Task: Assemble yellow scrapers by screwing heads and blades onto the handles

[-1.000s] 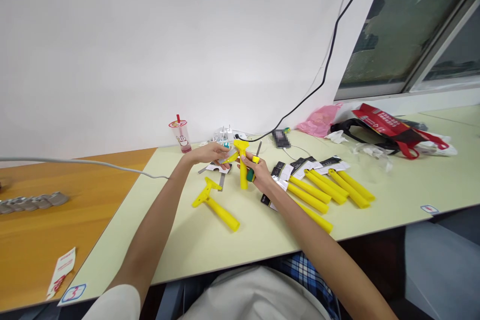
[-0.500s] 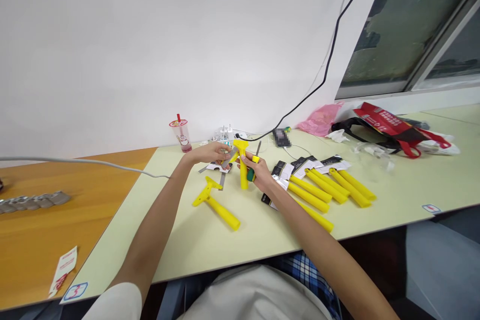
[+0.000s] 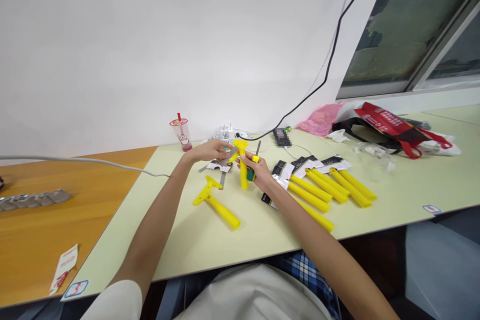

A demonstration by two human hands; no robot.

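Observation:
A yellow scraper (image 3: pixel 243 172) stands nearly upright in my right hand (image 3: pixel 261 172), its T-shaped head at the top. The same hand also grips a screwdriver (image 3: pixel 251 174) with a green and yellow handle, its shaft pointing up and away. My left hand (image 3: pixel 212 151) is closed at a grey metal blade (image 3: pixel 227 157) beside the scraper head; its exact finger contact is small and partly hidden. A small yellow piece (image 3: pixel 234 156) lies against that blade. Below my left hand, a second yellow scraper (image 3: pixel 219 207) rests on the table with its head toward the upper left.
Several packaged yellow scrapers (image 3: pixel 318 187) lie at the right with black and white cards. Loose blades (image 3: pixel 222 180) lie under my hands. Behind are a drink cup (image 3: pixel 182 135), white chargers (image 3: pixel 227 132) and a phone-like device (image 3: pixel 282 137). A red bag (image 3: pixel 390 122) sits far right.
The fingers of my left hand have shifted slightly at the blade. My right hand, the scraper and the screwdriver stay almost in place.

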